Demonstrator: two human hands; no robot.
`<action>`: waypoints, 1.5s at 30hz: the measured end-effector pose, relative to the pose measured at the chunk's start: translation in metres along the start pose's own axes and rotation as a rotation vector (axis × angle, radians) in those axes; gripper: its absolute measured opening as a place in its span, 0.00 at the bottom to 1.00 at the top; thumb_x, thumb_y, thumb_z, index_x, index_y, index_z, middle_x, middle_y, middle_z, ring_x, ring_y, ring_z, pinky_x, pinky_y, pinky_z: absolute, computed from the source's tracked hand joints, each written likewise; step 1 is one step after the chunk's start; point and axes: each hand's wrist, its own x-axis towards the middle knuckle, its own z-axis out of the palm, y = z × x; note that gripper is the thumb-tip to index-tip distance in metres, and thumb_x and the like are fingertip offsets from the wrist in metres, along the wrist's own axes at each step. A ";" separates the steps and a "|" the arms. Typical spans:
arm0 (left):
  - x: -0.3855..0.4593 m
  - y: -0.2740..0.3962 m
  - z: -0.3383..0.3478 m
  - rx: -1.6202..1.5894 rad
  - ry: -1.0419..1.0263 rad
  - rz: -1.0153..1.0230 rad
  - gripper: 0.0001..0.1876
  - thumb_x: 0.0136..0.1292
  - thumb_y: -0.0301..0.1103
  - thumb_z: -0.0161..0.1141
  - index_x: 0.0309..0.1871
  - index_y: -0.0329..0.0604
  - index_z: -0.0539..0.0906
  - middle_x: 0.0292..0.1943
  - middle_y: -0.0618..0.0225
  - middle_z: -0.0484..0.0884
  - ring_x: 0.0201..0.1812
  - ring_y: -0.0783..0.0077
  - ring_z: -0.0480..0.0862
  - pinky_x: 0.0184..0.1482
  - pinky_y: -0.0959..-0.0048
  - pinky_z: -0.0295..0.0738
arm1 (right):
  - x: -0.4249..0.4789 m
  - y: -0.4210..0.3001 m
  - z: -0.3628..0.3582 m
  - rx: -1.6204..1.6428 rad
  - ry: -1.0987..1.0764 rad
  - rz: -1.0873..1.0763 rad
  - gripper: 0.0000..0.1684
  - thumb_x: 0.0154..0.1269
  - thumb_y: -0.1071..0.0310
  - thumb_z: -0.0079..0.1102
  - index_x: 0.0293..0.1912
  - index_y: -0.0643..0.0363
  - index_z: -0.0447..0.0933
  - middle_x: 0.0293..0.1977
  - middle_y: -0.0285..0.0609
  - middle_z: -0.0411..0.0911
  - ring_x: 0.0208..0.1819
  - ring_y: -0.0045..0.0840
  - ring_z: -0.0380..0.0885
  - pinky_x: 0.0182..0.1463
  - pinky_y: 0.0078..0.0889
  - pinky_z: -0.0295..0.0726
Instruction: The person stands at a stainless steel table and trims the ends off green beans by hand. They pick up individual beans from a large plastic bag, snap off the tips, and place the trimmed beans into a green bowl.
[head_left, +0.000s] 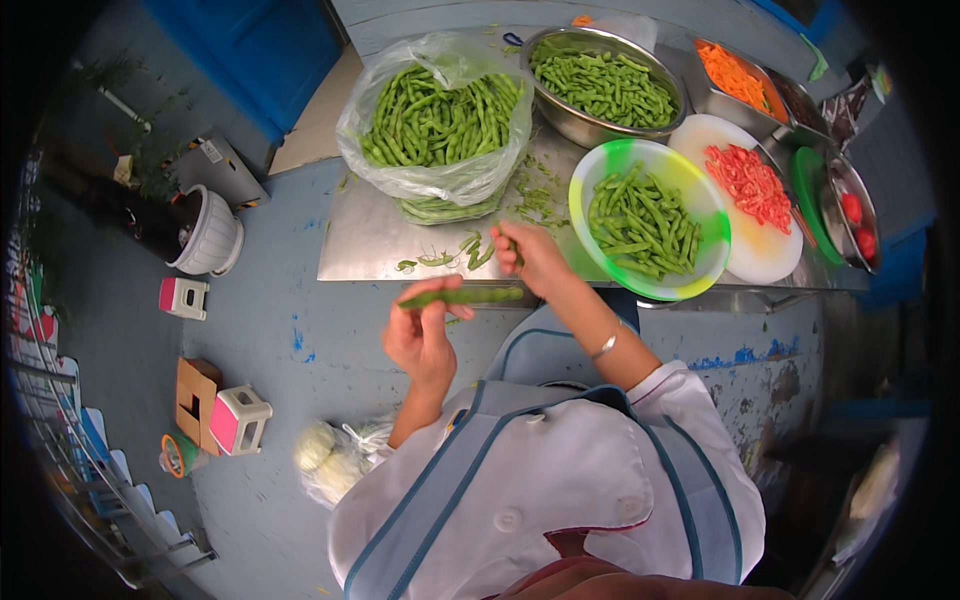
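My left hand (424, 330) holds a long green bean pod (480, 295) between thumb and fingers, in front of the metal table's edge. Close to its right, my right hand (529, 255) is curled with a small piece of green pod (513, 246) in its fingers. Behind my hands stands a clear plastic bag (450, 180) full of whole green beans (442, 120). To the right, a green and white plastic colander (652, 289) holds bean pods (645, 225). Thin bean trimmings (450, 258) lie on the metal table (360, 240) by my hands.
A steel bowl (559, 112) of cut beans stands behind the colander. Right of it are a white cutting board (757, 259) with sliced red vegetable, a metal tray of orange strips (739, 79) and a bowl with red pieces (862, 225). Stools (241, 420) and a planter (214, 232) stand left.
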 end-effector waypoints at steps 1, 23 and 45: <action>0.001 0.001 0.001 -0.076 0.024 -0.094 0.10 0.69 0.28 0.44 0.46 0.30 0.72 0.39 0.52 0.81 0.24 0.74 0.78 0.32 0.77 0.74 | -0.001 0.001 -0.009 -0.003 -0.026 -0.011 0.15 0.68 0.61 0.46 0.41 0.65 0.72 0.25 0.34 0.71 0.23 0.16 0.70 0.30 0.20 0.74; 0.032 -0.079 0.103 -0.018 -0.543 -0.225 0.13 0.62 0.29 0.56 0.48 0.36 0.80 0.53 0.59 0.76 0.49 0.69 0.76 0.50 0.74 0.69 | -0.094 -0.053 -0.081 0.015 0.123 -0.345 0.14 0.67 0.62 0.50 0.48 0.59 0.70 0.34 0.37 0.73 0.23 0.17 0.71 0.21 0.14 0.65; 0.185 -0.251 0.107 1.067 -0.532 -0.434 0.20 0.45 0.45 0.68 0.29 0.33 0.82 0.32 0.50 0.83 0.34 0.53 0.82 0.37 0.62 0.76 | -0.076 -0.067 -0.055 -1.047 0.406 -0.818 0.07 0.63 0.74 0.51 0.40 0.65 0.75 0.34 0.43 0.75 0.34 0.25 0.75 0.40 0.23 0.74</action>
